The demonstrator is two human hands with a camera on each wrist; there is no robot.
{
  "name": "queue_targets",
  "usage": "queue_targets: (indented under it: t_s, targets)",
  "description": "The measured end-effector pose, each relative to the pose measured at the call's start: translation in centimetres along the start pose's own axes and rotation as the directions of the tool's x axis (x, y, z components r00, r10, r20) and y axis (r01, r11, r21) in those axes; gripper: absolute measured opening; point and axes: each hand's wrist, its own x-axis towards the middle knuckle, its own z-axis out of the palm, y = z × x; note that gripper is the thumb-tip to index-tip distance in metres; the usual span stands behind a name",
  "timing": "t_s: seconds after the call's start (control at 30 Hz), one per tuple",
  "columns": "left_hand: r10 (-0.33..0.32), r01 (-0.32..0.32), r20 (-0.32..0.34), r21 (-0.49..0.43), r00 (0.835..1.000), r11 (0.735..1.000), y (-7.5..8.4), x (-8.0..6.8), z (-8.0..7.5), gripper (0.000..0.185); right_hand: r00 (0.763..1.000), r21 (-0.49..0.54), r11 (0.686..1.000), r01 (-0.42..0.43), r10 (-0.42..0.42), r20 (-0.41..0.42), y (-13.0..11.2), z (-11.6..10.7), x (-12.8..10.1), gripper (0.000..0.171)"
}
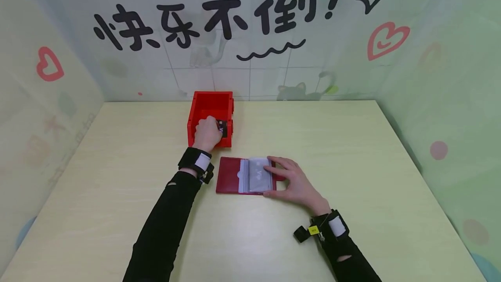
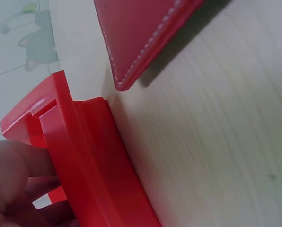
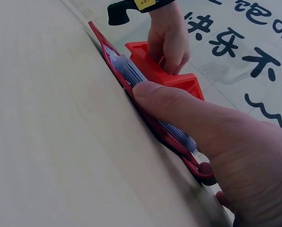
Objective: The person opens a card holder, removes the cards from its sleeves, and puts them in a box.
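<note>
A red card holder [image 1: 227, 175] lies spread on the table, its clear plastic sleeves [image 1: 260, 175] facing up. My right hand [image 1: 295, 182] holds it at its right end, the thumb [image 3: 169, 101] at the near edge and fingers at the far edge and on the sleeves. Behind it stands a red plastic bin [image 1: 213, 101]. My left hand [image 1: 207, 133] reaches down into this bin with curled fingers, beside a black card [image 1: 222, 129] with white marks. The fingertips are hidden, and whether they pinch the card cannot be seen. The left wrist view shows fingers [image 2: 37, 161] behind the bin wall.
The pale wooden table [image 1: 137, 151] runs back to a printed cloth backdrop [image 1: 250, 77] with large black lettering. Cloth sides enclose the left and right. The bin sits near the table's back edge, and a corner of the holder stands close to it.
</note>
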Motion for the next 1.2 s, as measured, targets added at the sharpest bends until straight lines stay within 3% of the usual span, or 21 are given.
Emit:
queue_targets:
  t_s: [0.17,0.27,0.4,0.47,0.53,0.6,0.7,0.77,0.87,1.0,1.2]
  targets:
    - [-0.032,0.03,0.057,0.025,0.998,0.999,0.0,-0.2,-0.2,0.026,1.0,0.01,1.0,0.0,0.0,0.003,0.0,0.0,0.2,0.07]
    - [-0.028,0.026,0.057,0.027,0.998,0.999,-0.2,-0.5,-0.3,0.026,1.0,0.006,1.0,-0.005,0.005,0.006,0.0,0.0,0.3,0.07]
    - [0.073,-0.074,-0.052,-0.008,0.996,0.997,-0.5,-1.6,-0.2,0.02,1.0,0.009,1.0,-0.016,0.016,0.012,-0.1,0.0,0.3,0.07]
    - [0.143,-0.149,-0.121,-0.038,0.982,0.988,-0.6,-2.6,-0.2,0.022,1.0,0.015,1.0,-0.02,0.02,0.012,-0.1,-0.1,0.3,0.07]
    - [0.208,-0.222,-0.148,-0.082,0.967,0.972,-0.5,-3.9,-0.1,0.026,1.0,0.02,1.0,-0.02,0.02,0.013,-0.2,-0.2,0.3,0.071]
    - [0.259,-0.273,-0.106,-0.149,0.96,0.95,-0.3,-5.3,0.1,0.03,1.0,0.023,1.0,-0.02,0.019,0.015,-0.2,-0.3,0.3,0.071]
    - [0.336,-0.316,0.056,-0.221,0.94,0.922,-0.3,-7.3,1.0,0.04,1.0,0.023,1.0,-0.021,0.02,0.021,-0.1,-0.3,0.3,0.072]
    - [0.376,-0.33,0.176,-0.241,0.91,0.913,-0.4,-8.1,1.8,0.053,0.999,0.025,0.999,-0.027,0.026,0.023,-0.1,-0.5,0.4,0.073]
    - [0.426,-0.367,0.294,-0.236,0.856,0.9,-0.6,-8.7,3.0,0.076,0.999,0.031,0.999,-0.036,0.035,0.033,-0.1,-0.6,0.4,0.076]
    - [0.451,-0.383,0.353,-0.247,0.82,0.89,-0.6,-8.9,3.9,0.094,0.998,0.044,0.998,-0.032,0.03,0.05,0.1,-0.8,0.7,0.078]
    - [0.464,-0.384,0.382,-0.268,0.799,0.883,-0.6,-9.1,4.1,0.098,0.999,0.046,0.999,-0.023,0.021,0.043,0.2,-1.0,1.3,0.073]
